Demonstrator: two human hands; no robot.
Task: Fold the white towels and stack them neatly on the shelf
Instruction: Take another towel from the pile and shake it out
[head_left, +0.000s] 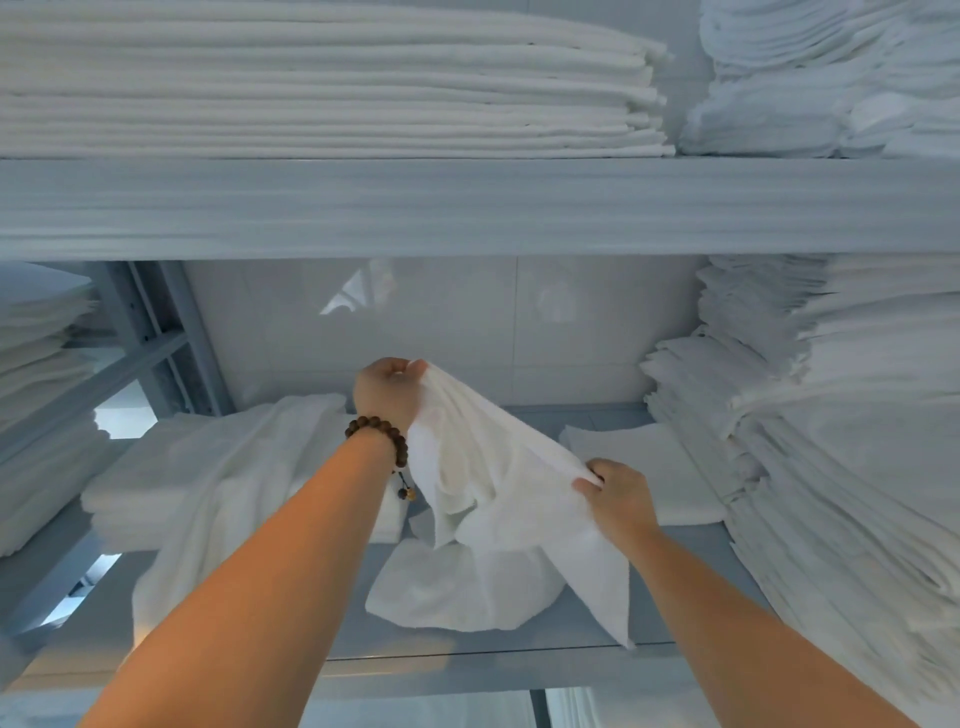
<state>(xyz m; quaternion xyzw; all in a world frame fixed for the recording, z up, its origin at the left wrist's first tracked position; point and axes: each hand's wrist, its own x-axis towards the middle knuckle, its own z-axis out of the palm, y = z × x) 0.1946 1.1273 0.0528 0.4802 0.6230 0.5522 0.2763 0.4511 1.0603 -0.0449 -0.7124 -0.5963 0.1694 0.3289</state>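
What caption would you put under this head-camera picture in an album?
Left hand and right hand hold a white towel up by its edge over the shelf, folded stacks on both sides.

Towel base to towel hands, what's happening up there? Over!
Left hand pinches white towel up high, right hand pinches its lower edge. Towel unfolded, tail resting on shelf. Folded towel lies just behind right hand.
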